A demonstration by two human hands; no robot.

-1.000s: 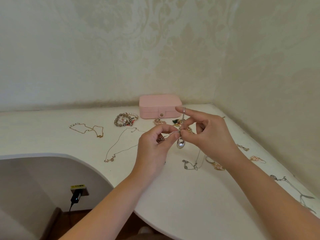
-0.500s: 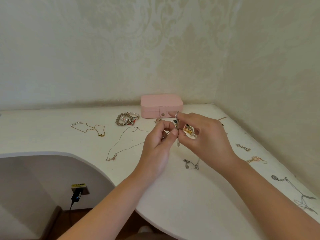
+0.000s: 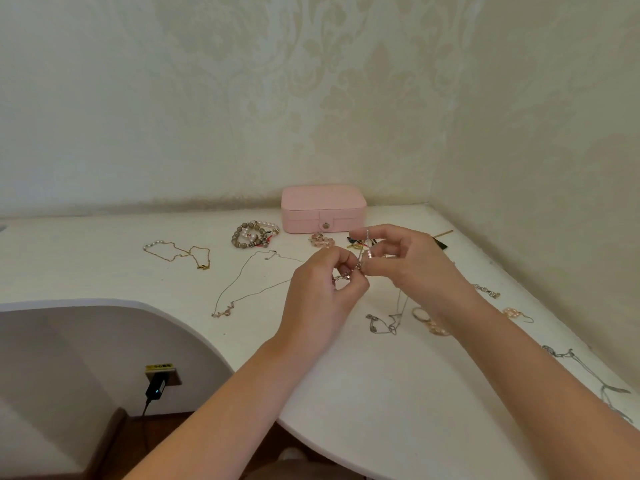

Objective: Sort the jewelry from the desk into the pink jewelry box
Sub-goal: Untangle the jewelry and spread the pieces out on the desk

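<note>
- A fine, silver-toned chain (image 3: 349,274) of small links is being pinched between the curled thumb and forefinger of the left hand (image 3: 320,296); the other fingers are being held folded toward the palm.
- The same chain is being pinched by the thumb and a bent finger of the right hand (image 3: 410,268), with the forefinger being held out leftward above the pinch.
- The chain is being held in the air above the desk (image 3: 381,393), in front of the box. Its short stretch between the two pinches is being aligned from lower left to upper right, and a thin end is being pointed almost straight up beside the right forefinger.
- The pink jewelry box (image 3: 323,207), a matte rounded rectangle, is being shown shut, with a round metal snap on its front tab. It is being shown at the back wall, long side toward the viewer.
- The smooth white desk with its curved edge is being used to carry other jewelry:
  - round-beaded bracelets (image 3: 254,234), in grey and pearl tones, piled left of the box;
  - a gold chain (image 3: 180,252) with pearls, further left;
  - a thin necklace (image 3: 247,287) with a rose-gold pendant, beside the left hand;
  - a silver necklace (image 3: 386,322), below the right hand.
</note>
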